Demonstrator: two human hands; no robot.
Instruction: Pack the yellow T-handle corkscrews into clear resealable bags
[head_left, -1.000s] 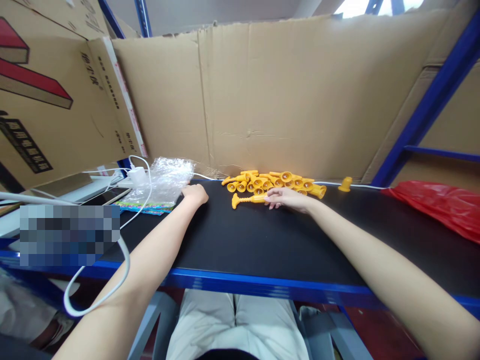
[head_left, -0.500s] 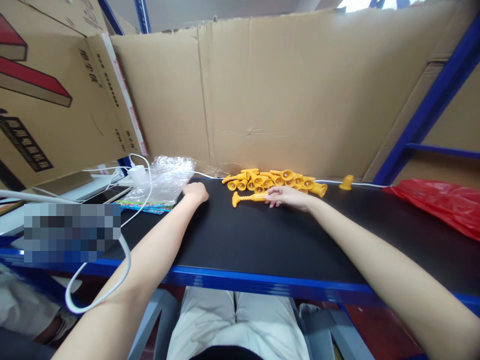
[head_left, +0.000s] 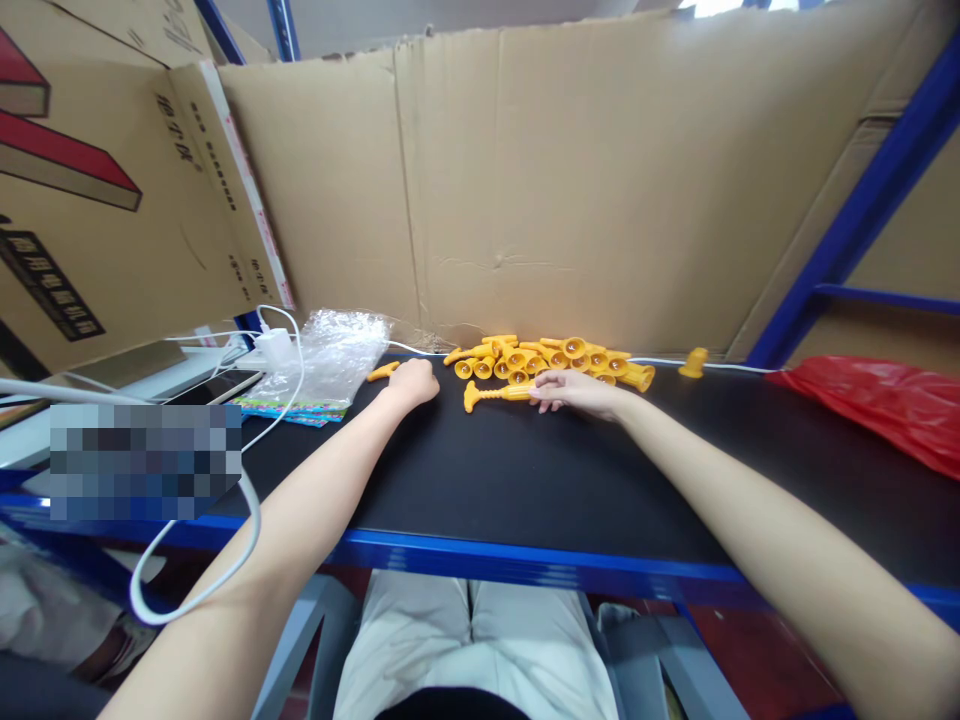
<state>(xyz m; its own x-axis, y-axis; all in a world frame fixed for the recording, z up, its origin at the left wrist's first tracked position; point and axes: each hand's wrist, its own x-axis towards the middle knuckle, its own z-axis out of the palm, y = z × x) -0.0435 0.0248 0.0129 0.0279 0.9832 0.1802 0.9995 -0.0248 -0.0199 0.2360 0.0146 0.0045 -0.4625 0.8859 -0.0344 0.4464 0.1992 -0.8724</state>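
My left hand [head_left: 414, 383] is closed in a fist on the black mat, its fingertips hidden. Out of its left side pokes a curved yellow plastic piece [head_left: 382, 371], whose other end I cannot see. The thumb and fingers of my right hand [head_left: 574, 393] grip the right end of a yellow plastic piece with a T-shaped head and twisted stem [head_left: 495, 393], lying crosswise with its head to the left. Just behind it is a pile of yellow plastic pieces [head_left: 551, 360], several with cone-shaped open ends facing me.
One yellow cone-shaped piece [head_left: 693, 363] stands apart at the right, near a red plastic bag [head_left: 877, 405]. Clear plastic packaging [head_left: 326, 355] lies left, beside white cables and a phone [head_left: 217, 388]. Cardboard [head_left: 600, 190] walls the back; a blue rail [head_left: 540, 565] edges the front.
My left hand has shifted a little to the right, and the curved yellow piece now shows at its left side. My right hand and its yellow piece stay nearly in place.
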